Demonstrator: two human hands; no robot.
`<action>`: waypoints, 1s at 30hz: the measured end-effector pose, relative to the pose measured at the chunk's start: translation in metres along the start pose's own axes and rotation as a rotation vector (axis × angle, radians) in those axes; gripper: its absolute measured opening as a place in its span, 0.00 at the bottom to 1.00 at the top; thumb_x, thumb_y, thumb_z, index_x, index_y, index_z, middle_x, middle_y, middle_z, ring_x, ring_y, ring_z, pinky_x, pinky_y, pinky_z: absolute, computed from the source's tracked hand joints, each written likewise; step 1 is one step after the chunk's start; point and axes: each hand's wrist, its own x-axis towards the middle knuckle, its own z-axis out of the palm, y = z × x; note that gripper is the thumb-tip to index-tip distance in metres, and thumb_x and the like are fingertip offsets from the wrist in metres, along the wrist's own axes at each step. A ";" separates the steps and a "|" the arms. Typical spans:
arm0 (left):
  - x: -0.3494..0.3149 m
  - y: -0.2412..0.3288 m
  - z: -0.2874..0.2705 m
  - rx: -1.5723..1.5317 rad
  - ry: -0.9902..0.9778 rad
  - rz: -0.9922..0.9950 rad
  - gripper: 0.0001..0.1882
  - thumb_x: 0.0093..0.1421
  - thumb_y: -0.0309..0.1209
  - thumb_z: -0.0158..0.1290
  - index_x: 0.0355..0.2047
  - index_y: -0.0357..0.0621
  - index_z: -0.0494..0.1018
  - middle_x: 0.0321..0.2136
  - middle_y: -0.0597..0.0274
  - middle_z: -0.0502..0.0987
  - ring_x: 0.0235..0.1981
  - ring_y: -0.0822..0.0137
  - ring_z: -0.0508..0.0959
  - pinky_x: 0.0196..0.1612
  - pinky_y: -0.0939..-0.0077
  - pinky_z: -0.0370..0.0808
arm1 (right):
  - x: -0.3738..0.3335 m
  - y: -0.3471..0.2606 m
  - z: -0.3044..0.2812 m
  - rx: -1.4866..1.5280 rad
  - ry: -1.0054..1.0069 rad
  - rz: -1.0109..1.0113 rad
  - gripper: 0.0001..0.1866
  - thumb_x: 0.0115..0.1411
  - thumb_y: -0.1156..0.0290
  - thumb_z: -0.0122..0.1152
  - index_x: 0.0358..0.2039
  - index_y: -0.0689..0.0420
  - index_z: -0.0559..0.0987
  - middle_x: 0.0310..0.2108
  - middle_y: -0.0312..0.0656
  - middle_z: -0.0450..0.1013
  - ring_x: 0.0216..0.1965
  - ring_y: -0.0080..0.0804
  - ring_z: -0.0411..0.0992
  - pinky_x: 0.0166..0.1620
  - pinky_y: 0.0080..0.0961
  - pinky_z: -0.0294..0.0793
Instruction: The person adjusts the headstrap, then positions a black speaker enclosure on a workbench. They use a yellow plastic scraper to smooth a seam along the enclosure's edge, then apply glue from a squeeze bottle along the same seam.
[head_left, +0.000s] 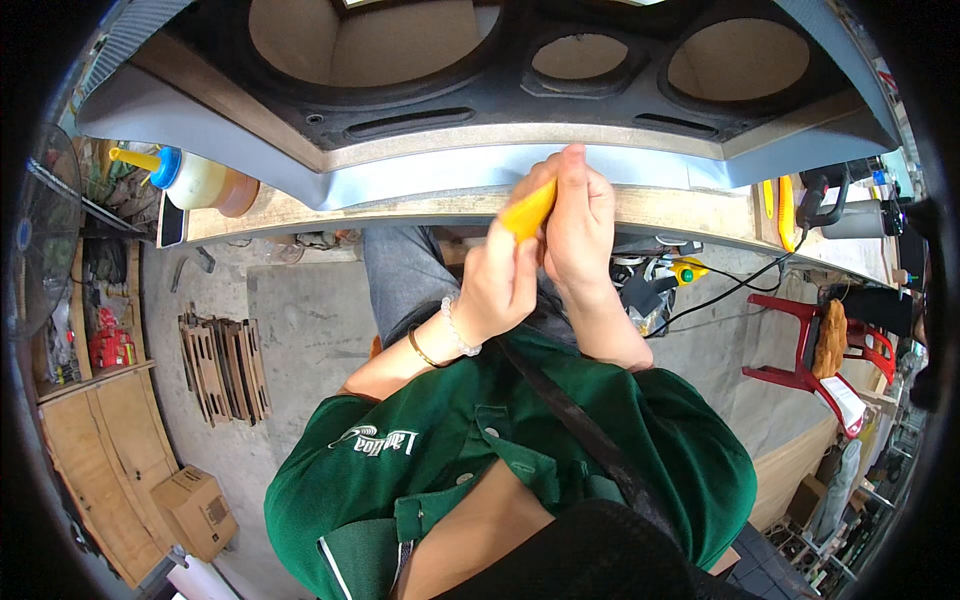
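Left hand [497,283] clenches yellow scraper [527,211], blade angled toward 1 o'clock at grey vinyl edge [440,172]; right hand [577,215], fingers curled shut, braces scraper for pressure against panel [480,60].

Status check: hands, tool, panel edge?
Left hand grips yellow tool. Right hand beside it, fingers on the grey panel edge. Nothing between hands and panel.

Both hands [540,250] gripping yellow tool [527,212] against blue-wrapped speaker panel [440,165], glue bottle [195,180] left
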 end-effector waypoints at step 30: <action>0.004 0.015 0.002 -0.606 -0.135 -0.230 0.09 0.66 0.32 0.35 0.39 0.39 0.60 0.16 0.71 0.61 0.14 0.83 0.59 0.18 0.90 0.55 | -0.005 -0.010 0.004 -0.139 0.205 -0.122 0.17 0.65 0.65 0.44 0.22 0.62 0.70 0.17 0.31 0.67 0.14 0.10 0.60 0.17 0.11 0.56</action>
